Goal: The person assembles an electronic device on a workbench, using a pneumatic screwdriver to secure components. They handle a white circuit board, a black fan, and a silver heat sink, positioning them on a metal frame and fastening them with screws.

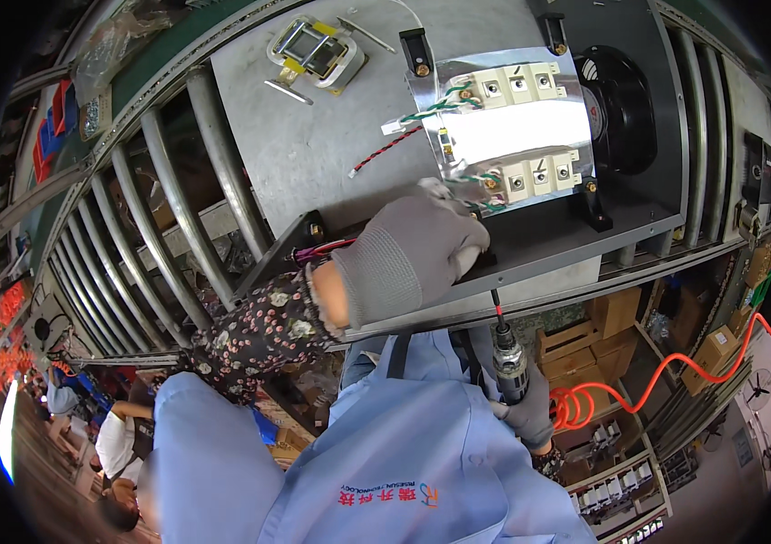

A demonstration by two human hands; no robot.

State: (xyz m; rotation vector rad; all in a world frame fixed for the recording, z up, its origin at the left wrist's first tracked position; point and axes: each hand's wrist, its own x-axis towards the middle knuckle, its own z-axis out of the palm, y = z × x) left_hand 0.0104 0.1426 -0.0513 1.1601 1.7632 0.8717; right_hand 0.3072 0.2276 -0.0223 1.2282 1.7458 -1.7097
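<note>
My left hand, in a grey work glove, reaches over the near edge of a dark grey metal chassis. Its fingers are curled down beside the lower module, and whatever they grip is hidden. In the chassis a shiny metal plate carries two cream power modules with twisted green-and-white wires. Lower down, near my apron, my gloved right hand is closed around an air screwdriver. The tool's bit points up toward the chassis edge, apart from it.
A transformer sits on the grey board at the far left. Metal rollers run along the left. A black round fan is inside the chassis. An orange coiled air hose trails right, past cardboard boxes.
</note>
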